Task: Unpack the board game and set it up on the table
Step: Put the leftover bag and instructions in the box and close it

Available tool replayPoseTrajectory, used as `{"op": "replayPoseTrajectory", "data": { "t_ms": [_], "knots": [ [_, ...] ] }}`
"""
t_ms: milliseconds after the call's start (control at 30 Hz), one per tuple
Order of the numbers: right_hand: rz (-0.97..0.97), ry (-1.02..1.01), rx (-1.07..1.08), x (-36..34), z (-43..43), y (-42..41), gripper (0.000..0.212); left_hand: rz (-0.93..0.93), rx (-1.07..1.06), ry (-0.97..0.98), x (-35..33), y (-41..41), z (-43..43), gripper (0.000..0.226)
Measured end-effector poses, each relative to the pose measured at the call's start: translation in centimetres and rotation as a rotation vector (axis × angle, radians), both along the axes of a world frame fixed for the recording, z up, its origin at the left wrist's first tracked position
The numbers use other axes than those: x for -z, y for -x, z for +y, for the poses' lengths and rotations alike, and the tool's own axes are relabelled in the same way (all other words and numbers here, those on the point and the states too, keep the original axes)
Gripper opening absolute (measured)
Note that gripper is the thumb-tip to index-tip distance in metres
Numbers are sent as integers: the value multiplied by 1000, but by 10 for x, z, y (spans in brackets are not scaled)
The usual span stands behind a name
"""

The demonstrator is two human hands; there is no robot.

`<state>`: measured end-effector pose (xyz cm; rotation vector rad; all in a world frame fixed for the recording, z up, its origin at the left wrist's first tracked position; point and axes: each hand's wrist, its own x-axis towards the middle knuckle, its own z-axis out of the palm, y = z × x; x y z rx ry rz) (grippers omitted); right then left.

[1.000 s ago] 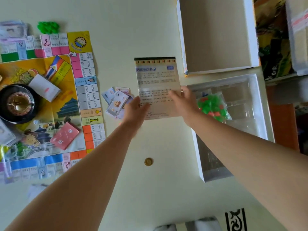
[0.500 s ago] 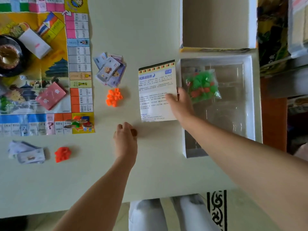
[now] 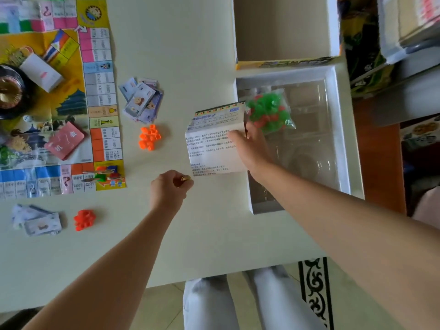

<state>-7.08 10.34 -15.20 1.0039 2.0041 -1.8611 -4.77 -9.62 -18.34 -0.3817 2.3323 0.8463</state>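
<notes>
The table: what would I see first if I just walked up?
Two hands meet in the middle: the right hand holds a printed rule sheet beside the box tray, and the left hand pinches a gold coin. At the left lies the bright game board, with orange pieces heaped beside it.

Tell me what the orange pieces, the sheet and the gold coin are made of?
The orange pieces look like plastic: bright, even colour. The sheet is thin printed paper; it bends where the right hand holds it. The gold coin in the left hand shines like metal, though it could be plastic.
</notes>
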Motion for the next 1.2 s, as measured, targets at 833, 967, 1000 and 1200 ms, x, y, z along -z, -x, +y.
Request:
{"op": "replayPoseTrajectory", "data": {
  "t_ms": [833, 967, 1000, 1200],
  "knots": [
    [-93, 72, 345, -34, 232, -134, 33, 135, 414, 52, -28, -24, 216, 20],
    [-62, 191, 189, -29, 216, -101, 36, 287, 314, 87, -29, -11, 189, 17],
    [-58, 210, 158, -25, 212, -91, 38, 313, 304, 94, -28, -7, 185, 18],
    [-107, -85, 78, -2, 192, -61, 28, 348, 321, 125, -22, 14, 179, 34]
  ]
}}
